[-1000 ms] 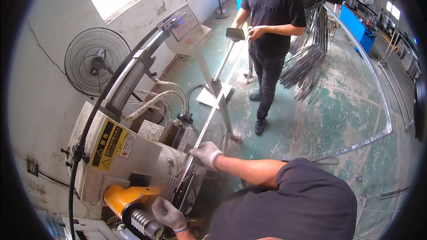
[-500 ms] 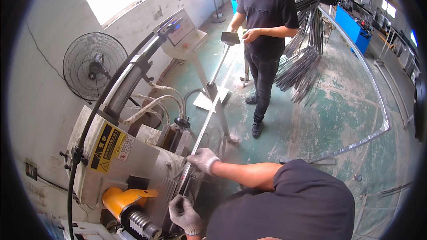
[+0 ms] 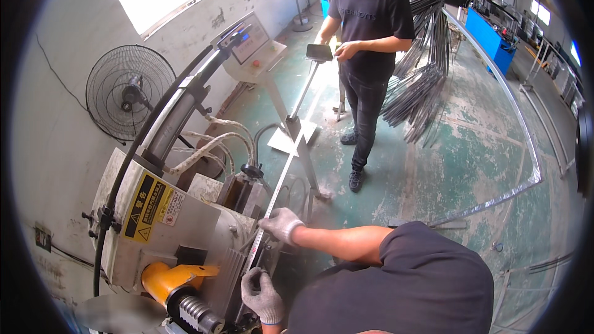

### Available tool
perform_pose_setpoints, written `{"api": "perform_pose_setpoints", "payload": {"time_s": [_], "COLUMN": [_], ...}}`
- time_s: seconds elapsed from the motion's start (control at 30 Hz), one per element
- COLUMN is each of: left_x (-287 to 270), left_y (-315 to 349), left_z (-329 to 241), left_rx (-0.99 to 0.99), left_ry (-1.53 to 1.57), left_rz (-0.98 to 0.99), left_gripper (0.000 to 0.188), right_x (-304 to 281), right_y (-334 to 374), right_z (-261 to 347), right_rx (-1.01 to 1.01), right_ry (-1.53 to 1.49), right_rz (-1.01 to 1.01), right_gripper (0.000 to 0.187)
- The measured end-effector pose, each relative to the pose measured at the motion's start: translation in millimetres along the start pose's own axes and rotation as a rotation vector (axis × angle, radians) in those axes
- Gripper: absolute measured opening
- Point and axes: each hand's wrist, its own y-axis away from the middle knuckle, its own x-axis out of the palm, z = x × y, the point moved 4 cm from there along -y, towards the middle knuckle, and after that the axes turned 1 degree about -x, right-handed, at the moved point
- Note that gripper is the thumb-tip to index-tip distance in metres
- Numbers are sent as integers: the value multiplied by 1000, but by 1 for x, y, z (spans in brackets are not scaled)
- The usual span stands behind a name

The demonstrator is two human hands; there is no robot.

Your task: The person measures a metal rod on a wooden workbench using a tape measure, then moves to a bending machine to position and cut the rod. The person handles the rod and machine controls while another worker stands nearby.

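A long thin pale metal strip (image 3: 291, 148) runs from a grey bending machine (image 3: 185, 222) up toward a support stand (image 3: 297, 130). My right hand (image 3: 281, 224), in a grey glove, grips the strip where it leaves the machine. My left hand (image 3: 263, 295), also gloved, is closed on the strip's lower end beside the machine's face. Below and left of it sit an orange motor cover (image 3: 170, 275) and a ribbed roller (image 3: 198, 315).
Another person in dark clothes (image 3: 371, 55) stands at the strip's far end, holding a dark flat object (image 3: 320, 52). Also in view are a control panel (image 3: 250, 40), a floor fan (image 3: 130, 89), a bundle of bent metal rods (image 3: 421, 86) and a curved metal hoop (image 3: 526, 142) on the green floor.
My left hand has moved right, from the orange motor to the strip's lower end. My right hand stayed on the strip, shifting slightly down.
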Motion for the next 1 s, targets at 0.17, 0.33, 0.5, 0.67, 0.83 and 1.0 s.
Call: {"api": "perform_pose_setpoints", "payload": {"time_s": [0.17,0.33,0.5,0.67,0.83,1.0], "left_x": [4,6,8,13,16,16], "left_y": [3,5,3,6,13,13], "left_z": [8,15,27,19,27,34], "left_rx": [-157,-288,-164,-304,-514,-559], "left_ry": [114,164,104,194,341,378], "left_rz": [5,41,61,82,150,142], "left_gripper": [21,22,21,20,15,15], "right_x": [4,2,6,11,13,13], "right_y": [3,-1,4,10,9,8], "right_z": [-2,-2,-2,-3,-5,-7], "right_rx": [-20,-2,-13,-7,-6,-13], "right_ry": [12,-27,-4,-6,-7,-18], "right_rz": [-21,-11,10,34,30,17], "right_gripper": [43,42,35,32,31,32]}}
